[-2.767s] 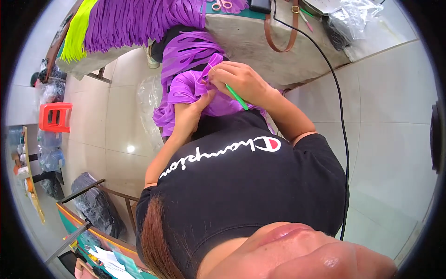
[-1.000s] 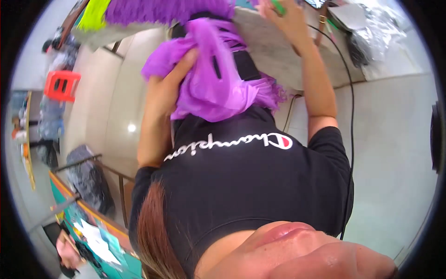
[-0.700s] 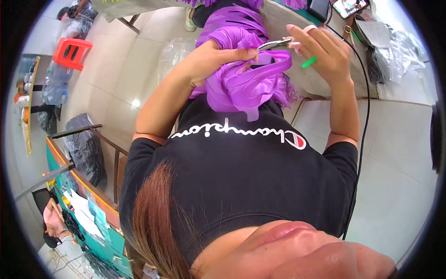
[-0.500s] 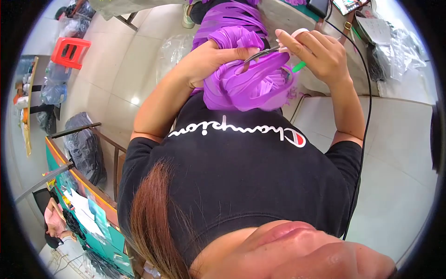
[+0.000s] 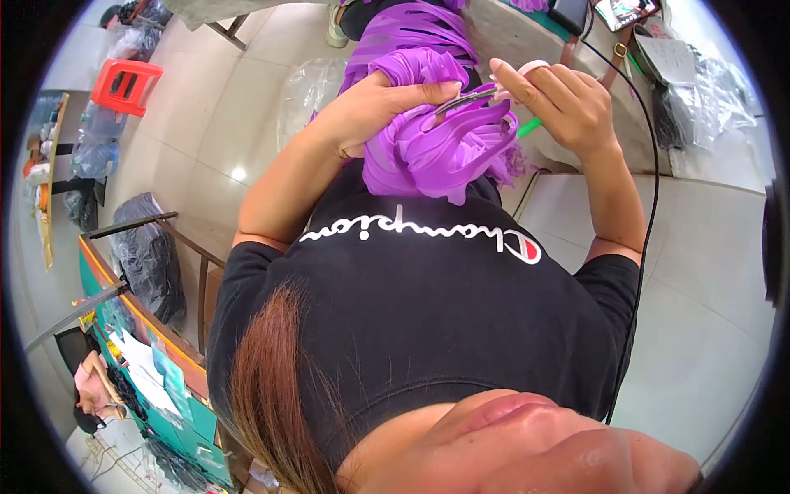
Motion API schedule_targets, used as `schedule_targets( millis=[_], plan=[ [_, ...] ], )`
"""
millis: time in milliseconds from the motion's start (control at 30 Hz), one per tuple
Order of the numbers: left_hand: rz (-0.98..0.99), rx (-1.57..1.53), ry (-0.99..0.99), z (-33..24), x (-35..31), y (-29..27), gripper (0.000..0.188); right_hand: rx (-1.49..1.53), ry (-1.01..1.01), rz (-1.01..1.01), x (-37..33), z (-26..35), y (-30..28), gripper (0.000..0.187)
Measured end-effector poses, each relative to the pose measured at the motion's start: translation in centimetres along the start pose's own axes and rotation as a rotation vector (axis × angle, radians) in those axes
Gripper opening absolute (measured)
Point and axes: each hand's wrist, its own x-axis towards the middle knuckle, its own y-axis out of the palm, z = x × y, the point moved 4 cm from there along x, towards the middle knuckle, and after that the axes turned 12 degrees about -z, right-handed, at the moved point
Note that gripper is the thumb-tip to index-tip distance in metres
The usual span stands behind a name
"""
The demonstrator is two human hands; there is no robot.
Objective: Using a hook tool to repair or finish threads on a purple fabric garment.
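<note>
My left hand is closed around a thick bundle of purple fabric strips, thumb on top, in front of my shirt. From the right, my right hand grips a pair of scissors by pale pink handles. The dark blades reach across the strips near my left thumb, and the purple folds partly hide them. Below my right fingers a green rod-like piece sticks out; what it belongs to is hidden. A loose strip end hangs at the bundle's lower edge.
More purple strips lie over my lap. A black cable runs down the right side. A red stool and clear plastic bag are on the left. Another person sits by a green table at lower left.
The wide purple loop at the bundle's right has dropped away, and a strip end now hangs lower down. The scissor blades look closer together; both hands stay nearly in place.
</note>
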Motion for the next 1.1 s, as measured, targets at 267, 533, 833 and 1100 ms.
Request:
schedule_targets(
  millis=[267, 533, 833, 1100],
  plan=[
    [-0.007, -0.008, -0.047, 0.1, -0.2, 0.1, 0.020, 0.001, -0.011, -0.021, 0.2, 0.3, 0.0, 0.045],
    [0.021, -0.030, -0.141, 0.1, -0.2, 0.2, 0.029, -0.015, -0.027, -0.054, 0.1, 1.0, 0.3, 0.045],
    [0.007, 0.008, 0.019, 1.0, 0.8, -0.7, 0.020, -0.014, 0.031, -0.036, -0.2, -0.7, 0.6, 0.039],
    [-0.157, 0.338, 0.583, -0.3, 1.3, -1.3, 0.020, 0.870, 1.198, -0.098, 0.6, 0.3, 1.0, 0.026]
  ],
)
